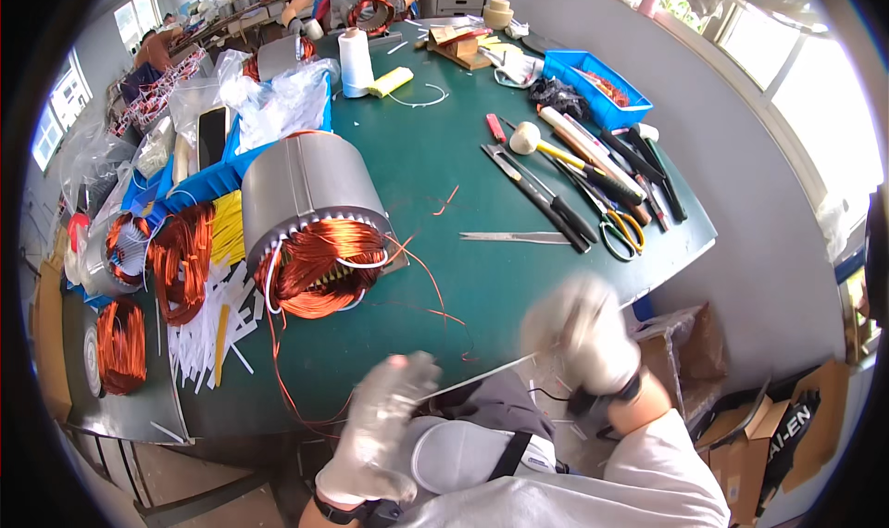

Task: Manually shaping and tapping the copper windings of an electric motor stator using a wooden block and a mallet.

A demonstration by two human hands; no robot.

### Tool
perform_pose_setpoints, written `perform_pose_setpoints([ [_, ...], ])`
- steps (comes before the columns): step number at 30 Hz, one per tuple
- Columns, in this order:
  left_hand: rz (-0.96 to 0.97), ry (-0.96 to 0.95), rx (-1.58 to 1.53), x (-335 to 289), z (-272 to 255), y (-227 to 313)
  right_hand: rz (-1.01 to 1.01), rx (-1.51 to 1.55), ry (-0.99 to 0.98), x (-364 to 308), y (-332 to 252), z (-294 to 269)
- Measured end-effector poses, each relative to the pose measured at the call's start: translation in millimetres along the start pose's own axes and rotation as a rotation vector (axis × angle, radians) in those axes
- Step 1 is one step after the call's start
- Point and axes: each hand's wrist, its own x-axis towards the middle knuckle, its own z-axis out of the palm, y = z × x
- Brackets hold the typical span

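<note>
My left hand [381, 428], in a white glove, is curled at the table's near edge. My right hand [585, 335], also gloved and blurred by motion, is closed in a fist a little higher and to the right. A thin pale strip [482, 376] runs between the two hands, one end at each. Just beyond them a steel motor stator [306, 183] lies on the green table [435, 157], its copper windings [319, 269] facing me. Loose copper wire ends [426, 287] trail from it toward my hands.
Copper coils [181, 259] and white and yellow insulation strips [218, 320] lie to the left. Scissors [616, 227], a mallet [528, 139], knives and a flat metal strip [514, 237] lie on the right, near a blue tray [593, 88]. Other people work at the far end. Cardboard boxes [787, 426] stand on the floor.
</note>
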Motion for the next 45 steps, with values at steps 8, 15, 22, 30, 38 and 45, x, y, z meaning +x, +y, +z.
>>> perform_pose_setpoints([
  [8, 0.248, 0.096, 1.223, 29.7, -32.9, -33.8, -0.139, -1.061, 0.370, 145.8, 152.9, -174.8],
  [15, 0.168, 0.143, 1.416, 18.1, -29.8, -36.6, 0.288, -1.408, 0.112, 199.5, 192.3, -168.4],
  [22, 0.169, 0.134, 1.449, 22.8, -28.3, -40.9, 0.194, -1.344, 0.155, 200.9, 193.8, -165.0],
  [30, 0.185, 0.131, 1.453, 23.6, -30.2, -42.5, 0.245, -1.396, 0.072, 208.3, 204.5, -177.2],
  [38, 0.203, 0.142, 1.459, 18.4, -30.5, -43.6, 0.366, -1.345, 0.068, 204.0, 188.3, -165.4],
  [45, 0.231, 0.173, 1.471, 16.0, -28.3, -45.0, 0.259, -1.310, -0.005, 197.8, 180.2, -167.2],
])
